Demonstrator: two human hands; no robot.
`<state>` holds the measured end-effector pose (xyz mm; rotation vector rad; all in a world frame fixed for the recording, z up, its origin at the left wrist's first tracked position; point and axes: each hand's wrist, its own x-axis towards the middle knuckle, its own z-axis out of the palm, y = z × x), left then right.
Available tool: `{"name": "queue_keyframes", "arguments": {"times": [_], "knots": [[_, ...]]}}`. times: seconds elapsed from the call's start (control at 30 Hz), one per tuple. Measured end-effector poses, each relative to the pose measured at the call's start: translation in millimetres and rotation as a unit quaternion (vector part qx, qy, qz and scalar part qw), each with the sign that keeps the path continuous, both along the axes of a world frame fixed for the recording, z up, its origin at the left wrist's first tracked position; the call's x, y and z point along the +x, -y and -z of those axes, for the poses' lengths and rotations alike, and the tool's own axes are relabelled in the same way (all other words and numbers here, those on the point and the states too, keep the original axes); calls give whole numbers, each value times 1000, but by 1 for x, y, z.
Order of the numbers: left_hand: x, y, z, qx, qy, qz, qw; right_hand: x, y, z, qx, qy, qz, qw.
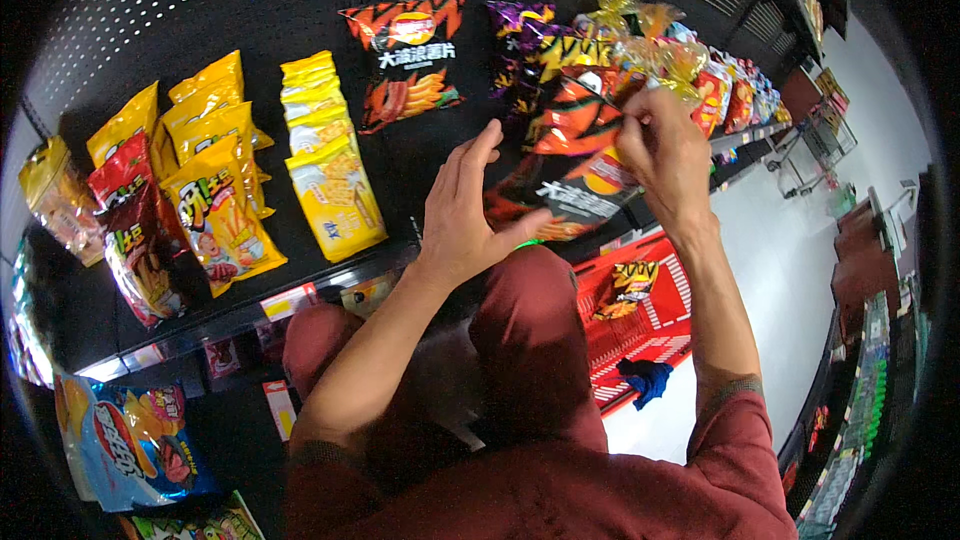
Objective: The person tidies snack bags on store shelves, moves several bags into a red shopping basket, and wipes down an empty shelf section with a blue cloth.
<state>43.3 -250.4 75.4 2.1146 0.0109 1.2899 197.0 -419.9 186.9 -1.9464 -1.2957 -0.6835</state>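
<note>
My right hand (664, 154) has its fingers curled at the upper edge of a black and orange bag of Lay's chips (581, 191), which tilts over the shelf's front part. My left hand (476, 214) is spread, palm towards that bag, its thumb near the lower edge; whether the thumb touches it is unclear. A similar chip bag (412, 64) stands upright against the shelf back, up and to the left. Purple chip bags (517, 52) and yellow and black ones stand behind the bag at my right hand, partly hidden by it.
Yellow snack packs (337, 195) and yellow and red snack bags (217, 217) line the shelf at left. Below right, a red plastic basket (675, 277) holds a chip bag, with a dark blue cloth (645, 381) over its edge. A shopping cart (814, 146) stands farther down the aisle.
</note>
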Motion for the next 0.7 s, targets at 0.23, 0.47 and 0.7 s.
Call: {"name": "queue_keyframes", "arguments": {"times": [0.23,0.47,0.7], "knots": [[12,-45,19,-113,0,-123,986,-2,-112,-2,-19,140,-62,988],[28,-75,32,-183,-30,-168,968,14,-165,29,-33,83,-67,994],[38,-81,38,-172,-118,-228,951,15,-175,42,-2,22,-93,995]]}}
